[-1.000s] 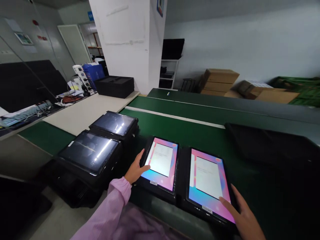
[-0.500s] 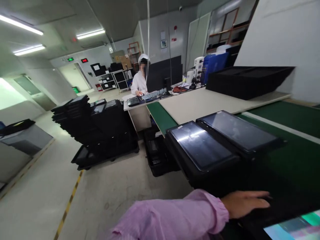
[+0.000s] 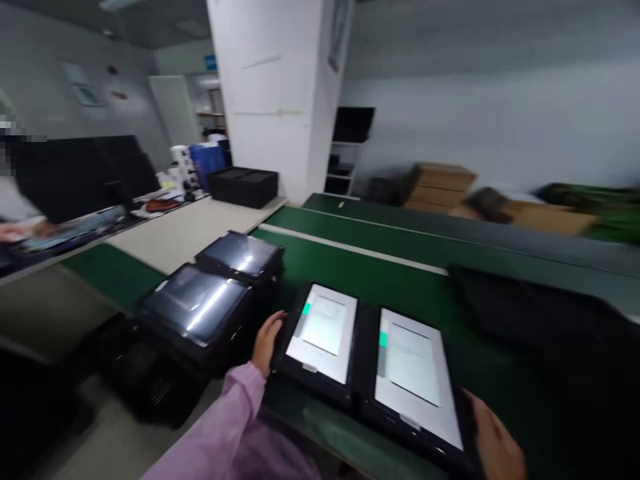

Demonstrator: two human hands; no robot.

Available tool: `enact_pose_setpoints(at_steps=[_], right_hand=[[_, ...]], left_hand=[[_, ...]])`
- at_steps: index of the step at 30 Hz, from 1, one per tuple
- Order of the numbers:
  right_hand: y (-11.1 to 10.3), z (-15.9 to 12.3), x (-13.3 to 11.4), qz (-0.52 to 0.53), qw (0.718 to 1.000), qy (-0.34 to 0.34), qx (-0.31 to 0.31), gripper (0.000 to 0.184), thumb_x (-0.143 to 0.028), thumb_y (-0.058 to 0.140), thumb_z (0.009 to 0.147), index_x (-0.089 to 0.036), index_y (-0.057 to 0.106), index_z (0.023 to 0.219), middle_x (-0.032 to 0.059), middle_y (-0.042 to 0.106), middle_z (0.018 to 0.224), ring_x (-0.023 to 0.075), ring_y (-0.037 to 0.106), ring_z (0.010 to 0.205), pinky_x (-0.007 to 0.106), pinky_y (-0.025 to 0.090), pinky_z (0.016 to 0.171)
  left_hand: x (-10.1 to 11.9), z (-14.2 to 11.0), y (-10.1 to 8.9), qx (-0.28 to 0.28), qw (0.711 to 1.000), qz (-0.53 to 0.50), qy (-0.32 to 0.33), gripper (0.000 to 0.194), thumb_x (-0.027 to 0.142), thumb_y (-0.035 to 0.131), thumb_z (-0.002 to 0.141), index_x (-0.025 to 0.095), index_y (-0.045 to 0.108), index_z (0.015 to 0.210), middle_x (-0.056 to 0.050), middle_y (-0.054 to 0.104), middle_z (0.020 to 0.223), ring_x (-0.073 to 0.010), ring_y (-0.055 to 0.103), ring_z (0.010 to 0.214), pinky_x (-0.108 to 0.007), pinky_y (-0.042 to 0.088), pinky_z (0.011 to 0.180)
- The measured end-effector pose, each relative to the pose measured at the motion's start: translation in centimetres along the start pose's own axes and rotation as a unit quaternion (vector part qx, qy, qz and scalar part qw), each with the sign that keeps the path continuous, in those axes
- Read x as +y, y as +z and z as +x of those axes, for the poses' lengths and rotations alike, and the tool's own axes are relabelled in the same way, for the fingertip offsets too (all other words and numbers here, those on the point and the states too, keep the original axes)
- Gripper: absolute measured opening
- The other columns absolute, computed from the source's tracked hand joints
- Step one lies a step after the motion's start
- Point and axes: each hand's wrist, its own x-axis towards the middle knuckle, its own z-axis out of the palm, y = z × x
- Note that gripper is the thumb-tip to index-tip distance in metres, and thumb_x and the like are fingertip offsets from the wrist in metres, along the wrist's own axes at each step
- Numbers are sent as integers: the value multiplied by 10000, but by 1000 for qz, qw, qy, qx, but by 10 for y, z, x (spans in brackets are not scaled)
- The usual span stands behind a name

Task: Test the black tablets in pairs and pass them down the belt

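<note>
Two lit tablets lie side by side on the green belt [image 3: 360,263] in front of me. My left hand [image 3: 265,341], in a pink sleeve, grips the left edge of the left tablet [image 3: 323,332], fingers curled round its rim. My right hand [image 3: 493,440] rests on the lower right corner of the right tablet [image 3: 415,373]; its fingers are hidden behind the rim. Both screens show a pale page with a green patch at the left side.
Two dark-screened tablets [image 3: 197,303] sit on black stacks to my left. A beige table [image 3: 185,230] carries a black tray [image 3: 244,184]. A person's hand [image 3: 10,230] rests at a desk far left. Cardboard boxes [image 3: 440,183] stand at the back; black fabric [image 3: 540,313] lies at right.
The view swung left toward the room and back to the belt. The tablet screens changed from pink-blue to a pale page with green. Both hands stay at the tablets' outer edges.
</note>
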Motion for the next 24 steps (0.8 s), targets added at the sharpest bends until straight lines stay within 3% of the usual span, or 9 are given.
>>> enact_pose_setpoints(at_steps=[3, 5, 7, 9, 11, 13, 17, 20, 24], right_hand=[[-3, 8, -5, 62, 996, 17, 60, 686, -699, 527, 795, -140, 669, 1168, 118, 683, 1180, 369, 605, 1118, 474, 526, 914], [1, 3, -16, 60, 996, -32, 53, 642, -658, 551, 804, -139, 657, 1166, 118, 690, 1160, 347, 623, 1093, 460, 528, 906], [10, -10, -31, 7, 992, -126, 23, 545, -596, 550, 846, -171, 649, 1171, 115, 674, 1196, 323, 613, 1122, 459, 506, 957], [24, -25, -45, -59, 967, -247, -18, 460, -527, 526, 891, -198, 638, 1194, 113, 647, 1250, 305, 588, 1172, 479, 472, 1019], [41, -34, -53, -115, 929, -347, -54, 410, -458, 502, 926, -215, 616, 1235, 104, 631, 1279, 291, 568, 1210, 501, 456, 1047], [51, -36, -53, -163, 898, -402, -73, 361, -402, 477, 953, -234, 606, 1246, 84, 640, 1269, 283, 548, 1242, 531, 430, 1072], [41, -24, -42, -216, 900, -378, 0, 315, -384, 430, 978, -204, 641, 1127, 99, 694, 1135, 300, 596, 1167, 620, 355, 1096], [30, -23, -36, -209, 912, -350, 44, 338, -397, 427, 981, -178, 624, 1148, 130, 675, 1167, 305, 600, 1153, 611, 379, 1080], [34, -33, -38, -206, 894, -397, -21, 302, -359, 448, 978, -228, 608, 1197, 98, 648, 1249, 287, 560, 1228, 559, 416, 1080]], left_hand=[[10, 4, -5, -6, 999, 28, 15, 698, 554, 582, 799, 128, 481, 1342, -187, 547, 1391, -323, 509, 1297, -479, 356, 1118], [18, -3, -8, -18, 990, 114, 75, 646, 521, 578, 831, 179, 457, 1366, -148, 543, 1406, -292, 491, 1320, -469, 340, 1136], [25, -13, -4, -45, 947, 271, 168, 516, 469, 532, 886, 238, 495, 1346, -95, 563, 1399, -277, 461, 1347, -511, 255, 1179], [27, -24, 10, -70, 875, 411, 247, 429, 414, 491, 915, 252, 543, 1310, -75, 595, 1370, -293, 429, 1370, -574, 133, 1203], [26, -36, 31, -92, 821, 481, 293, 417, 374, 476, 921, 226, 562, 1301, -92, 615, 1344, -317, 411, 1383, -604, 70, 1202], [23, -48, 52, -143, 798, 493, 316, 420, 351, 464, 929, 211, 558, 1314, -102, 620, 1337, -313, 407, 1390, -591, 85, 1209], [23, -60, 66, -247, 787, 459, 331, 367, 330, 459, 942, 294, 569, 1291, -24, 628, 1335, -257, 433, 1381, -546, 137, 1224], [24, -55, 59, -169, 800, 472, 329, 428, 346, 484, 927, 262, 525, 1345, -55, 583, 1391, -282, 410, 1395, -581, 135, 1213], [15, -49, 56, -146, 785, 503, 330, 475, 358, 484, 919, 212, 508, 1370, -97, 578, 1394, -302, 397, 1401, -601, 148, 1202]])
